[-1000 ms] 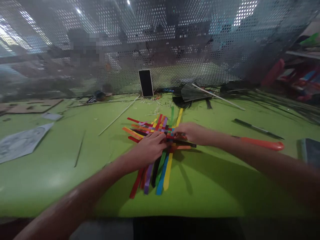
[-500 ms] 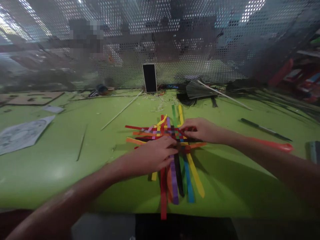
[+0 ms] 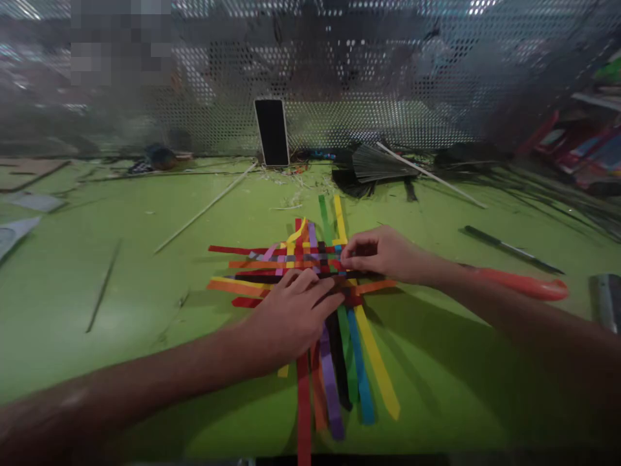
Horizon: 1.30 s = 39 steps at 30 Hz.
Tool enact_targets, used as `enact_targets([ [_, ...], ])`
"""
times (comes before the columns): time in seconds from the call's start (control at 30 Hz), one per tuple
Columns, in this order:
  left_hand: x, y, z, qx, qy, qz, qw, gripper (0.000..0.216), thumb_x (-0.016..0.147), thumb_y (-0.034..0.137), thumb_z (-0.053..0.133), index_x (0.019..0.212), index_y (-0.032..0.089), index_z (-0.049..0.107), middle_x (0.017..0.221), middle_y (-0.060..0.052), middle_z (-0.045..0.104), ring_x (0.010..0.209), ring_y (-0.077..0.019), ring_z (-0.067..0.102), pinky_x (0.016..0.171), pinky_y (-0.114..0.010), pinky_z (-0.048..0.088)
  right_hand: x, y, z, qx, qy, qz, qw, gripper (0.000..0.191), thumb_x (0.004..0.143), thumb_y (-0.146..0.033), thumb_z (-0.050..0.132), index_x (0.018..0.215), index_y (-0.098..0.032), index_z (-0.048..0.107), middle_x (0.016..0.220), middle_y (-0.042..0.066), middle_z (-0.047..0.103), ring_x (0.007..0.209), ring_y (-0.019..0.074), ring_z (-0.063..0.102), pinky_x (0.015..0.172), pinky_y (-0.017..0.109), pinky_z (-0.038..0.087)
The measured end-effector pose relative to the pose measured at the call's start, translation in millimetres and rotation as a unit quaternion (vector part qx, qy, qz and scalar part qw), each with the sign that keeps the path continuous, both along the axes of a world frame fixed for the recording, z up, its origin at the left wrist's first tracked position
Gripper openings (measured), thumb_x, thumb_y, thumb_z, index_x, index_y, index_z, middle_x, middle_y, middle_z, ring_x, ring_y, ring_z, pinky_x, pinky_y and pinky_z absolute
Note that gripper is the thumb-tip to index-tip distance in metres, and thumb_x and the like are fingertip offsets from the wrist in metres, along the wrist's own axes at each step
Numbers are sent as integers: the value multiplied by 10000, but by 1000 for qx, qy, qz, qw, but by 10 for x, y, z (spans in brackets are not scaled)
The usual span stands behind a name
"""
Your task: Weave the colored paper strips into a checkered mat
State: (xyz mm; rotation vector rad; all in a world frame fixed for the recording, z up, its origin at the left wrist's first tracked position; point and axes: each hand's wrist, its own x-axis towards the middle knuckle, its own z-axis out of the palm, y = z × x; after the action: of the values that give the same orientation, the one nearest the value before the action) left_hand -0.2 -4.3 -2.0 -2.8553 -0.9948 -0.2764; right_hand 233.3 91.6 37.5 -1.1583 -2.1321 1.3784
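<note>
Flat coloured strips (image 3: 286, 261) cross over and under each other in a loose weave at the middle of the green table. My left hand (image 3: 295, 310) lies palm down across the lower part of the weave, fingers spread and pressing on it. Below it, the free ends of a red strip (image 3: 303, 408), a purple strip (image 3: 330, 388), a blue strip (image 3: 362, 375) and a yellow strip (image 3: 377, 362) fan toward me. At the weave's right edge my right hand (image 3: 376, 254) is closed in a pinch on a coloured strip, beside a small red piece. The fingers partly hide that strip.
A phone (image 3: 272, 133) leans against the perforated metal screen (image 3: 218, 116). Dark bristles (image 3: 381, 169) and a pale stick (image 3: 431, 175) lie at the back. To the right are a dark knife-like tool (image 3: 514, 249), a red-handled object (image 3: 524, 285) and a grey block (image 3: 606, 303).
The view has shifted, so the table's things appear farther left and the weave larger. My left fingers are spread more over the strips. My right hand stays pinched at the right edge.
</note>
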Motion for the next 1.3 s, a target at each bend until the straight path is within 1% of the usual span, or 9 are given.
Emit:
enact_targets([
  [0.2, -19, -1, -42, 6, -65, -13, 998, 414, 998, 144, 475, 1395, 164, 591, 1345, -113, 674, 1097, -306, 548, 957, -488, 470, -62, -8, -58, -18, 27, -34, 999, 387, 740, -527, 830, 736, -182, 654, 623, -42, 579, 582, 102, 478, 554, 246, 391],
  [0.33, -26, 11, -51, 12, -83, -15, 996, 405, 997, 139, 475, 1380, 154, 605, 1330, -111, 685, 1093, -304, 548, 933, -481, 472, -85, -12, -92, -23, 34, -80, 996, 333, 677, -403, 861, 727, -193, 607, 683, -28, 605, 638, 118, 532, 603, 259, 439],
  [0.4, -29, 13, -51, 14, -90, -16, 996, 403, 992, 136, 485, 1376, 150, 607, 1315, -110, 691, 1077, -299, 551, 907, -468, 475, -93, -15, -93, -43, 43, -98, 993, 301, 644, -311, 849, 794, -201, 613, 748, -10, 646, 697, 141, 587, 644, 275, 478],
  [0.47, -29, 11, -49, 14, -94, -16, 995, 401, 983, 129, 496, 1366, 147, 614, 1312, -110, 693, 1064, -297, 556, 897, -460, 473, -98, -15, -89, -54, 33, -106, 992, 262, 651, -261, 810, 836, -202, 635, 786, 7, 674, 723, 154, 615, 660, 285, 493],
  [0.57, -27, 2, -46, 14, -91, -12, 996, 392, 976, 126, 503, 1346, 152, 631, 1308, -109, 700, 1058, -296, 566, 897, -456, 468, -103, -9, -83, -42, -2, -102, 994, 178, 685, -250, 771, 818, -196, 666, 785, 21, 694, 717, 159, 624, 655, 287, 493],
  [0.73, -33, -1, -57, 10, -83, -10, 996, 396, 976, 164, 533, 1359, 169, 631, 1321, -125, 693, 1079, -299, 578, 903, -451, 467, -130, -11, -84, -24, -34, -94, 995, 144, 699, -239, 759, 811, -183, 689, 778, 30, 717, 710, 162, 625, 646, 288, 494],
  [1.0, -29, 6, -41, 12, -93, -12, 996, 384, 975, 133, 506, 1334, 155, 640, 1303, -109, 705, 1063, -303, 558, 903, -461, 461, -181, -53, -38, -41, -47, -119, 991, 70, 688, -162, 720, 739, -189, 680, 684, 11, 682, 645, 140, 589, 594, 266, 440],
  [1.2, -25, 12, -38, 5, -100, -15, 995, 381, 981, 130, 491, 1331, 143, 640, 1322, -104, 700, 1052, -304, 548, 891, -465, 454, -174, -43, -3, -57, -51, -97, 992, 106, 704, -232, 755, 783, -181, 704, 626, -13, 645, 531, 101, 487, 505, 259, 351],
  [1.3, -26, 14, -34, 11, -104, -19, 994, 373, 983, 129, 486, 1319, 135, 647, 1306, -109, 706, 1051, -308, 549, 891, -470, 452, -169, -40, -20, -41, -50, -106, 992, 92, 708, -223, 753, 774, -183, 704, 613, -18, 630, 523, 99, 478, 503, 264, 351],
])
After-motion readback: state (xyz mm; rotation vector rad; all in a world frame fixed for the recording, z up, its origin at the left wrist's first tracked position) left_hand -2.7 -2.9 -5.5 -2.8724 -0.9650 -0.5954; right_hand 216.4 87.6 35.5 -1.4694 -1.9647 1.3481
